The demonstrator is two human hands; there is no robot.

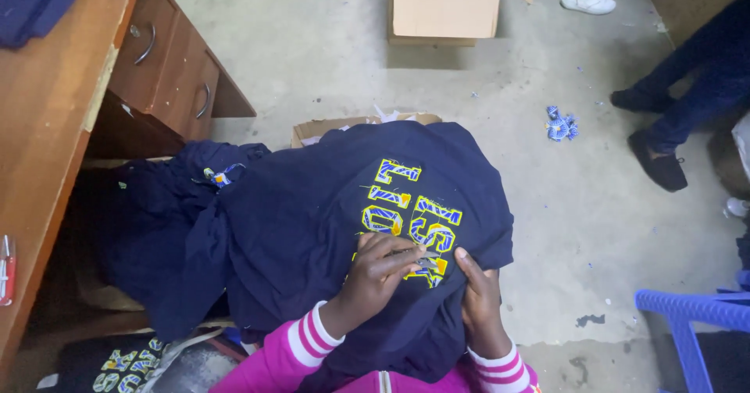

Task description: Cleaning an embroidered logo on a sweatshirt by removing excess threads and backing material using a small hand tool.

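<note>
A navy garment [312, 229] with yellow and blue embroidered letters [410, 213] lies draped over my lap. My left hand [375, 276] rests on the lettering, its fingers pinched on a small metal tool [423, 263] at the lowest letter. My right hand [478, 299] grips the fabric just right of that letter, thumb raised beside the tool. Both wrists show pink sleeves with white striped cuffs. The tool's shape is mostly hidden by my fingers.
A wooden desk [47, 127] with drawers [168, 65] stands left, more navy garments [141, 221] piled beneath it. Cardboard boxes [445, 10] sit on the concrete floor ahead. Other people's legs and shoes [664, 127] are at right, a blue plastic chair [687, 315] at lower right.
</note>
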